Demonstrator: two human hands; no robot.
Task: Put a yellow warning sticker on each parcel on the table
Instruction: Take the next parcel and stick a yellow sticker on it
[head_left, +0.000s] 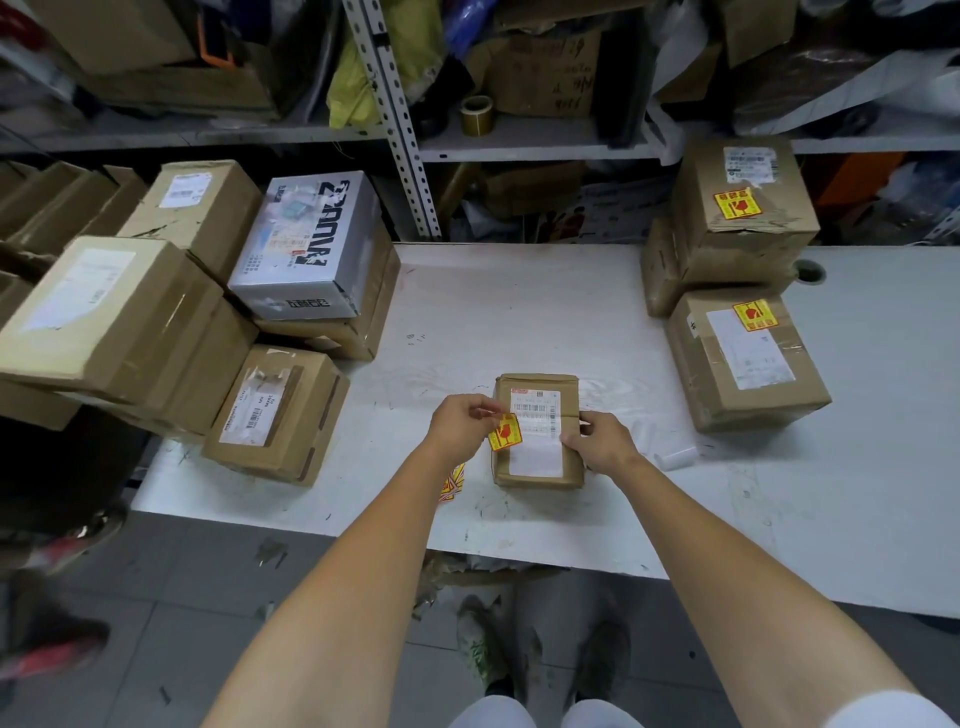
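Two parcels at the right, the upper parcel and the lower parcel, each show a yellow sticker on top. The brown boxes piled at the left show none that can be made out.

Position: the small parcel lies flat on the counter straight ahead of you, with the shipping label facing up.

Hands: your left hand pinches the warning sticker by its upper corner. The sticker sits at the parcel's left edge and overlaps the label's left margin (whether any part is tacked down, cannot tell). Your right hand grips the parcel's right edge and steadies it.

Step in hand, as judged: laying the sticker down.

Procedure notes:
- Keep the right hand clamped so the parcel cannot slide as you press.
- Shift the sticker onto bare cardboard if there is room. As it lies it risks covering print on the label, and part of it may overhang the edge.
- Set the lower corner first, then smooth toward the pinched corner so no bubble or crease is trapped.
- Let go of the corner last and rub it flat.

Spare stickers lie on the counter, partly hidden by your left forearm and within reach for the next box.
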